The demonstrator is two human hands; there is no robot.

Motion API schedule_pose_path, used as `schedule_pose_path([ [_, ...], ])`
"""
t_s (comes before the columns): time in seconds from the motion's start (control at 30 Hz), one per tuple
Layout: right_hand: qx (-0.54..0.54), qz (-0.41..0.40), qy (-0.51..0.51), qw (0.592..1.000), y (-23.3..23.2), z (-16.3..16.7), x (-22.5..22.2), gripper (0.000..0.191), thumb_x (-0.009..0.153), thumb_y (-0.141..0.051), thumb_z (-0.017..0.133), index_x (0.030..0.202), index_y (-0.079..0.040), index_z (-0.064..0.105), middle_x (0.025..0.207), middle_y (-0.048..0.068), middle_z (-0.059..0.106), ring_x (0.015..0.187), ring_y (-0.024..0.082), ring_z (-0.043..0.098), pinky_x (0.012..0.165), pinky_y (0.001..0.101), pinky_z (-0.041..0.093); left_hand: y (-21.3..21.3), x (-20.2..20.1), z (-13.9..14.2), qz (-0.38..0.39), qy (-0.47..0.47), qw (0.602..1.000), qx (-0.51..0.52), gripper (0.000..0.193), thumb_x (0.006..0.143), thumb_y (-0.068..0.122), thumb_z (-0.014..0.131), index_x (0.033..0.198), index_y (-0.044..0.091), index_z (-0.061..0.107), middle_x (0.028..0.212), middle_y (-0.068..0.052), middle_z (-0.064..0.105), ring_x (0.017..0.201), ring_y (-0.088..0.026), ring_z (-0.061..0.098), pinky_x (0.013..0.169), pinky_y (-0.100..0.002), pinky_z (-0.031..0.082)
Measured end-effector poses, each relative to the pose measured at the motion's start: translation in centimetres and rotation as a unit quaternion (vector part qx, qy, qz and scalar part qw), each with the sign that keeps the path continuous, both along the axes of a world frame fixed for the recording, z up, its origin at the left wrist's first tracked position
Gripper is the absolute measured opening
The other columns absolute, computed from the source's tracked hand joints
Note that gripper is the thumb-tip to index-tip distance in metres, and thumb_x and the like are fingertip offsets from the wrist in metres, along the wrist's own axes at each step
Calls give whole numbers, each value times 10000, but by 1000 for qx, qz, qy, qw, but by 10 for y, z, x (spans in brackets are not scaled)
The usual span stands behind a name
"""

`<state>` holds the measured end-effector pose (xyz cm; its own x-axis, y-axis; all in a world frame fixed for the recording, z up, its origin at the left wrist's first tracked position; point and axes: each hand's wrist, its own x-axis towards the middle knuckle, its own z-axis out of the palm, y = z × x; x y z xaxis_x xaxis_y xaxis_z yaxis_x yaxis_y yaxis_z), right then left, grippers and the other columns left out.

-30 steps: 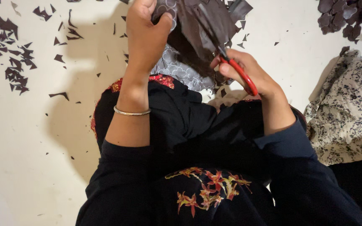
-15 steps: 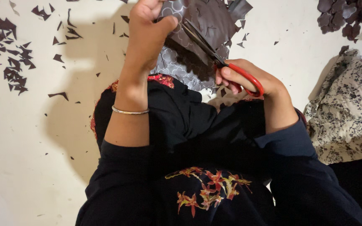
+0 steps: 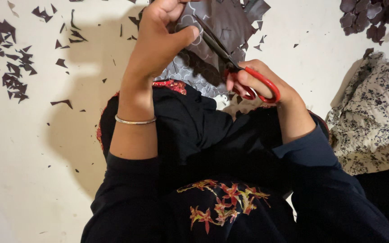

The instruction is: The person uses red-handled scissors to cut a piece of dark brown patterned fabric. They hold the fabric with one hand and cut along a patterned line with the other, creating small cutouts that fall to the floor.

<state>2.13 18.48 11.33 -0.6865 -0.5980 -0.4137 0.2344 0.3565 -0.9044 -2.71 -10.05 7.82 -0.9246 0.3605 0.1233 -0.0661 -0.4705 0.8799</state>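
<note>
My left hand (image 3: 158,38) pinches the upper left edge of a dark patterned sheet (image 3: 228,20) and holds it up over my lap. My right hand (image 3: 260,85) has its fingers through the red handles of a pair of scissors (image 3: 230,63). The dark blades point up and to the left and lie across the sheet, close to my left thumb. A thin metal bangle (image 3: 134,121) circles my left wrist. Both arms wear dark sleeves, over a dark garment with red flower embroidery (image 3: 223,204).
Dark cut scraps (image 3: 12,58) lie scattered on the pale floor at the left. A pile of dark cut shapes (image 3: 368,18) lies at the top right. A cream cloth with small dark flowers (image 3: 377,112) is bunched at the right.
The scissors' blades have pushed up and left, further into the sheet. My left hand has shifted its pinch on the sheet, and the view has drawn closer.
</note>
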Motion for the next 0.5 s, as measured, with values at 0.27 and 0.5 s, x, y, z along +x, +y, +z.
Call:
schedule_pose_path([
  [0.27, -48, -15, -29, 998, -2, 5, 3, 795, 1011, -721, 456, 913, 18, 731, 596, -8, 530, 547, 111, 534, 541, 251, 433, 0, 1, 6, -35, 8, 999, 38, 441, 1025, -74, 695, 1437, -42, 542, 1310, -10, 635, 1061, -54, 592, 937, -217, 521],
  [0.5, -34, -53, -18, 998, -6, -5, 8, 775, 961, -742, 528, 922, 7, 720, 621, -17, 546, 564, 96, 565, 525, 237, 449, 6, 0, 6, -1, 20, 998, 55, 280, 1019, -92, 723, 1227, -4, 558, 1160, 34, 572, 1028, -37, 539, 916, -220, 499],
])
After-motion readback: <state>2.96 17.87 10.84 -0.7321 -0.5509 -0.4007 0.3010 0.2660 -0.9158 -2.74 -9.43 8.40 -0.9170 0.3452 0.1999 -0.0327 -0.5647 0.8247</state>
